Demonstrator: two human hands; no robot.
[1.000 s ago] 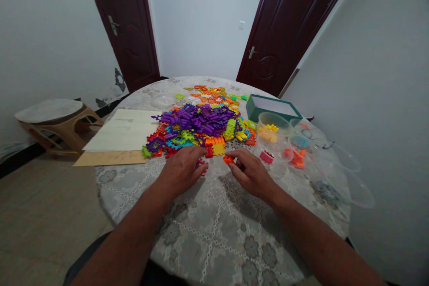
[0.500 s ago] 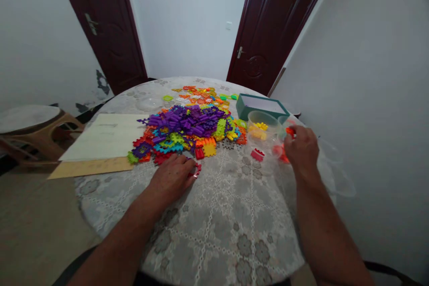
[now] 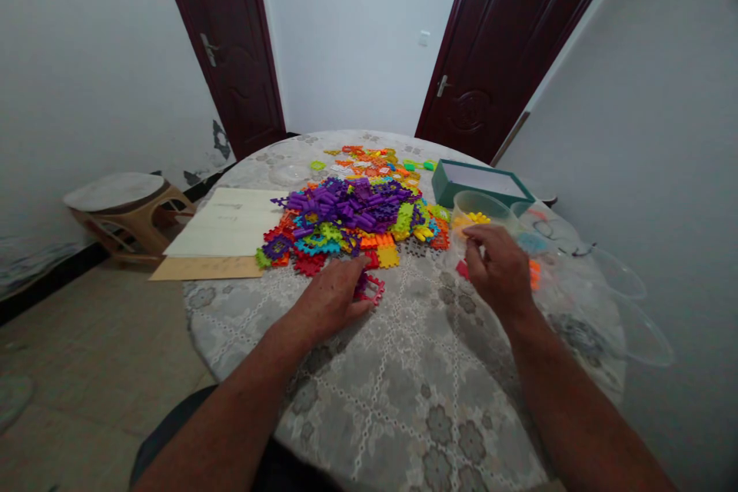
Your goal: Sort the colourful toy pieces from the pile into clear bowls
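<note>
My left hand (image 3: 337, 294) rests low at the near edge of a pile of plastic building pieces (image 3: 351, 207), with purple ones heaped on top. Its thumb and fingers close around a pinkish-red toothed piece (image 3: 376, 290), partly hidden by the hand. My right hand (image 3: 496, 267) hovers over the table to the right, thumb and forefinger a little apart, with nothing visible between them. Just behind it stands a clear plastic tub (image 3: 461, 204) with yellow pieces (image 3: 478, 218). A red piece (image 3: 462, 270) lies beside the right fingers, partly covered.
A green-edged box (image 3: 447, 188) stands behind the tub. More clear containers, a clear lid (image 3: 646, 334) and orange pieces (image 3: 535, 274) lie to the right. White paper (image 3: 227, 223) lies over brown card (image 3: 207, 269) at the left. A stool (image 3: 124, 204) stands beyond the table.
My right hand has moved left and away from the right-hand container, and the orange-red piece is gone from its fingers. My left hand stays at the pinkish-red piece. The view has swung left.
</note>
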